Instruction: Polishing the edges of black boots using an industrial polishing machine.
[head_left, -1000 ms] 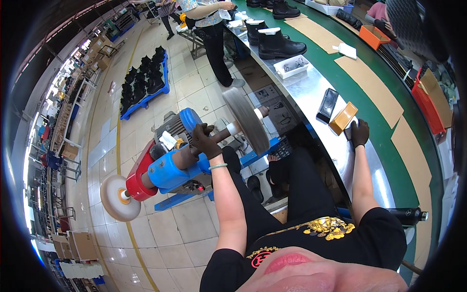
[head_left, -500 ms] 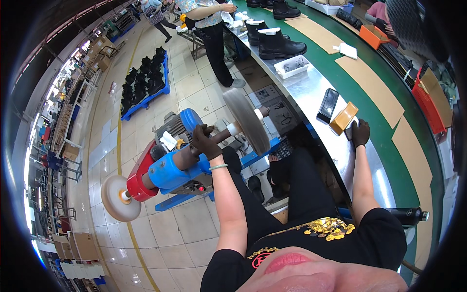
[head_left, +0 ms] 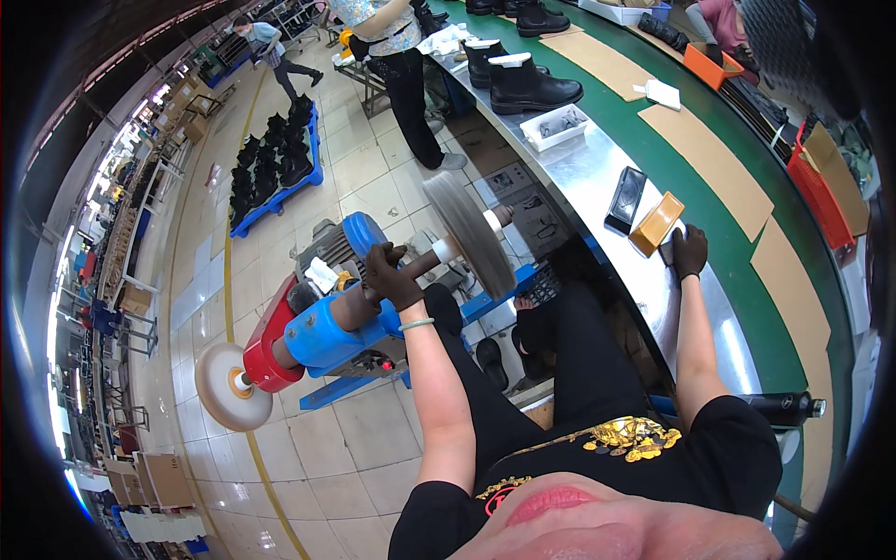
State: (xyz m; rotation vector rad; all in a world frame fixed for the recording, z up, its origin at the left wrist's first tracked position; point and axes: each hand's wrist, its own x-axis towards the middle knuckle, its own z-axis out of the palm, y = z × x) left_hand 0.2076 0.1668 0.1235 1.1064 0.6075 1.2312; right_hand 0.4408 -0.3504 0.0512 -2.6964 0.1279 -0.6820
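Note:
My left hand (head_left: 392, 276), in a dark brown glove, closes over the shaft (head_left: 425, 262) of a blue and red polishing machine (head_left: 327, 331). A broad grey wheel (head_left: 469, 235) sits on the shaft's far end, and a pale buffing wheel (head_left: 224, 385) on the near left end. My right hand (head_left: 689, 252), gloved alike, is closed at the metal tabletop on a small grey piece whose kind I cannot make out. Beside it lie an amber-coloured block (head_left: 656, 224) and a black oblong block (head_left: 625, 199).
Black ankle boots (head_left: 532, 86) and a white tray (head_left: 554, 127) stand farther along the metal table (head_left: 597, 168). Beyond runs a green belt (head_left: 719, 224) with cardboard strips. Dark shoe uppers fill a blue pallet (head_left: 280, 201) on the floor. A co-worker (head_left: 411, 93) stands by the table; a black bottle (head_left: 784, 409) is near my right elbow.
A person in the far background has stepped leftward and nearer. The view has shifted slightly; both my hands stay in nearly the same places.

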